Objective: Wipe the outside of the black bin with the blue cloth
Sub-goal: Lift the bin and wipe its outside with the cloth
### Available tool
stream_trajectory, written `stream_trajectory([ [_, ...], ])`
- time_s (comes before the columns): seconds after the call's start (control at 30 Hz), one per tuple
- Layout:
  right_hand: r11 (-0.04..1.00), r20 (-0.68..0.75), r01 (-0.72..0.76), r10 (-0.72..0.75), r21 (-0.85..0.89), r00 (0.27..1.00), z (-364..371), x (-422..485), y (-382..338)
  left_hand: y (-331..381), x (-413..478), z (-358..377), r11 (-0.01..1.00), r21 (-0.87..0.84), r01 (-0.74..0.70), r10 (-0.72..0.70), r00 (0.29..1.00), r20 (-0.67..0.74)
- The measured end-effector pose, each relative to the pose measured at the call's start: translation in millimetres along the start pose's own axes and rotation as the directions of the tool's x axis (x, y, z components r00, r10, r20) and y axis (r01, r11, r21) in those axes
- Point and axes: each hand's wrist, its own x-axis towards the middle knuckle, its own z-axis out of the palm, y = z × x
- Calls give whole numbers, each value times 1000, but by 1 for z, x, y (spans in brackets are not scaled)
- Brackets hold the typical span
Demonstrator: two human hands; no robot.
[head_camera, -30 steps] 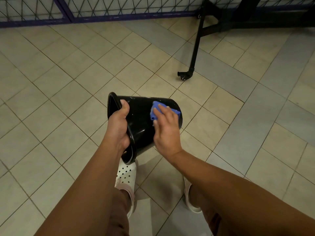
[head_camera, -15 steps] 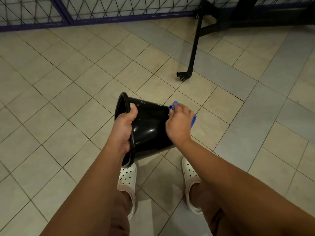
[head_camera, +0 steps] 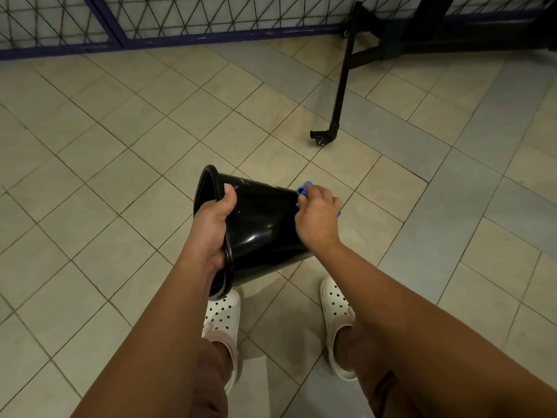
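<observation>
A glossy black bin (head_camera: 259, 224) is held on its side in the air above the floor, its open mouth to the left and its base to the right. My left hand (head_camera: 214, 224) grips the rim, thumb on the outside wall and fingers inside. At the base end, my right hand (head_camera: 316, 218) holds the blue cloth (head_camera: 303, 189) against the bin. Only a small blue corner of the cloth shows above my fingers; the rest is hidden under the hand.
Beige and grey floor tiles (head_camera: 120, 164) lie all around. A black metal frame leg with a caster (head_camera: 324, 137) stands to the upper right. A purple-framed wire fence (head_camera: 150, 22) runs along the back. My feet in white perforated clogs (head_camera: 223, 321) are below the bin.
My right hand has slid the cloth from the middle of the bin's side out to its base end. The bin has tipped so the base points more to the right.
</observation>
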Motion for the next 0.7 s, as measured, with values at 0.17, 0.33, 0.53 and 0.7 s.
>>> stream_trajectory([
  [0.17,999,-70,34,-34,-11,997,6,-27,-8,1,2,-8,994,-91,56,-64,994,-91],
  [0.33,838,-106,544,-537,52,837,13,-52,-7,1,10,-17,960,-257,113,-154,977,-145],
  [0.53,587,-26,803,-806,106,592,10,-49,-31,-7,12,-10,945,-290,154,-155,988,19],
  [0.7,789,-62,609,-606,84,793,8,-36,-37,-10,10,2,969,-214,121,-111,992,57],
])
